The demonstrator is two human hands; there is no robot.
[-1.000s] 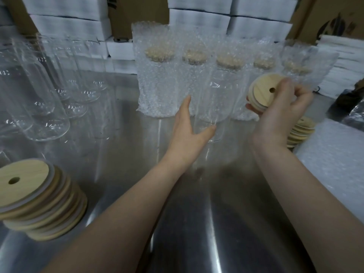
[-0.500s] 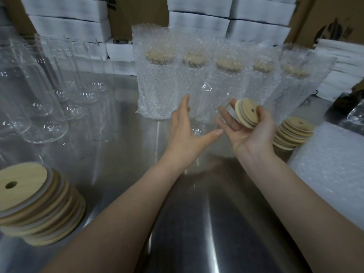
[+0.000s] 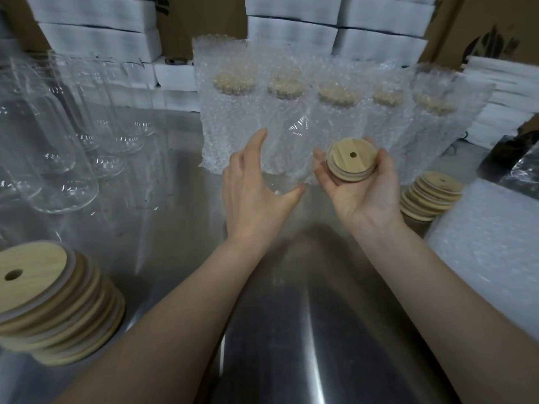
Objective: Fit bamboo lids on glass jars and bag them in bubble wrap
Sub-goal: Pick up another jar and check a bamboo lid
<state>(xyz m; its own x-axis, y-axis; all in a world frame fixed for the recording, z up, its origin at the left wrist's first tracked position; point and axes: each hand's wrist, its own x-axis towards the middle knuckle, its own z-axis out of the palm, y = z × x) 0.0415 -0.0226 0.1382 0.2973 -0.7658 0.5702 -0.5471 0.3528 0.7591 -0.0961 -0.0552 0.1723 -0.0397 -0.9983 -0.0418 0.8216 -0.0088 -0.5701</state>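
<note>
Lidding step, judged about to begin. The right hand (image 3: 361, 193), palm up, cradles a few stacked bamboo lids (image 3: 351, 163) with its fingers curled round the rim, presumably so the top one can be slid off. The left hand (image 3: 253, 193), spread with straight fingers and thumb out, flanks a faint clear glass jar (image 3: 287, 158) on the desk (image 3: 277, 330), likely to steady it; contact is unclear. Behind stand the bagged jars (image 3: 233, 112) in a row, apart from the bare jars (image 3: 58, 170) at left.
</note>
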